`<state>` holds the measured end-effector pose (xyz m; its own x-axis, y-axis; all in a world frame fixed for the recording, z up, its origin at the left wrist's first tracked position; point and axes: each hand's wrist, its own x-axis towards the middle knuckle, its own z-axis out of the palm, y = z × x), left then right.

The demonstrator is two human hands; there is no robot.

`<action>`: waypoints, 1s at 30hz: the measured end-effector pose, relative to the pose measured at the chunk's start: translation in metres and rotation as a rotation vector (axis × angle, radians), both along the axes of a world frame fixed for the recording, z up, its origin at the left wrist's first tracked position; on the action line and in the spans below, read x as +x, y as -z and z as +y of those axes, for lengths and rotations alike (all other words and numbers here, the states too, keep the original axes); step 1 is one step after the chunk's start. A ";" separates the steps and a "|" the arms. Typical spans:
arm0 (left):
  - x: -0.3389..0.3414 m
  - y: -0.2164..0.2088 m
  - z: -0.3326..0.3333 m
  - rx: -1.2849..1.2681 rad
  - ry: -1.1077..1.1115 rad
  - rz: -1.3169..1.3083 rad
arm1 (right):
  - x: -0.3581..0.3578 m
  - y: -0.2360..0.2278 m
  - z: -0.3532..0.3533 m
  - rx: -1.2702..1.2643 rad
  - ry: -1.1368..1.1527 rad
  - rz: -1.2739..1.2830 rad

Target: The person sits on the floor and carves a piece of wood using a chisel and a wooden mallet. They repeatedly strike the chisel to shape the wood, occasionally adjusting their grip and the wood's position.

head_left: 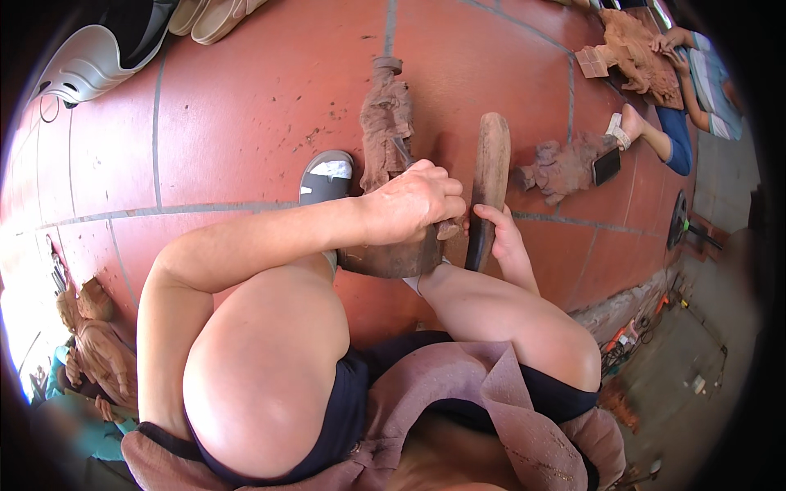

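A wooden carving (385, 123) with a figure roughly cut into it lies on the floor between my legs, its plain block base (393, 259) toward me. My left hand (416, 200) is closed around a chisel (449, 229); the wooden handle's end sticks out below the fist, and the blade side points up at the carving. Just to the right, my right hand (503, 239) grips a long wooden mallet (491, 159) near its darker lower end. The mallet stands apart from the chisel. My left fist hides part of the carving's middle.
Another rough carving (561, 168) lies to the right, a black flat object (606, 167) against it. At the upper right a person's hands (673, 45) touch a larger carving (630, 53). My sandal (326, 176) is beside my carving. Cables and tools (626, 335) lie at the right.
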<state>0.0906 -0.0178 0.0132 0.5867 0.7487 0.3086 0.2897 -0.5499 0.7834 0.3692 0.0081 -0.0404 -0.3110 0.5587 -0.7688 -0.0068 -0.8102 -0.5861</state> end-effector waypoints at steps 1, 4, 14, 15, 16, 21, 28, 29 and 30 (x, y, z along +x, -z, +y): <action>0.001 0.002 0.000 0.001 -0.025 -0.001 | -0.003 -0.003 -0.001 0.023 0.007 -0.015; 0.003 0.009 0.002 -0.011 -0.083 0.009 | -0.014 -0.015 -0.002 0.095 0.012 -0.051; 0.000 0.008 0.028 -0.170 -0.215 -0.209 | -0.031 -0.062 0.011 0.553 -0.119 -0.194; -0.005 0.005 0.033 -0.202 -0.231 -0.248 | -0.031 -0.067 0.014 0.622 -0.135 -0.226; -0.013 -0.002 0.034 -0.228 -0.298 -0.257 | -0.035 -0.069 0.016 0.692 -0.158 -0.228; -0.002 0.007 0.053 -0.143 -0.161 -0.220 | 0.005 -0.071 0.003 0.935 -0.120 -0.230; 0.007 0.014 0.019 -0.177 -0.081 0.096 | 0.012 -0.072 0.006 1.252 -0.412 -0.605; 0.011 0.013 0.019 -0.169 -0.063 0.143 | 0.007 -0.081 0.010 1.361 -0.491 -0.681; 0.014 0.015 0.019 -0.166 -0.041 0.192 | 0.001 -0.091 0.010 1.360 -0.524 -0.658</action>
<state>0.1045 0.0016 -0.0019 0.5910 0.8040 0.0653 0.4611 -0.4031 0.7905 0.3701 0.0185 0.0505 -0.5107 0.8517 0.1177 0.6253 0.4618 -0.6291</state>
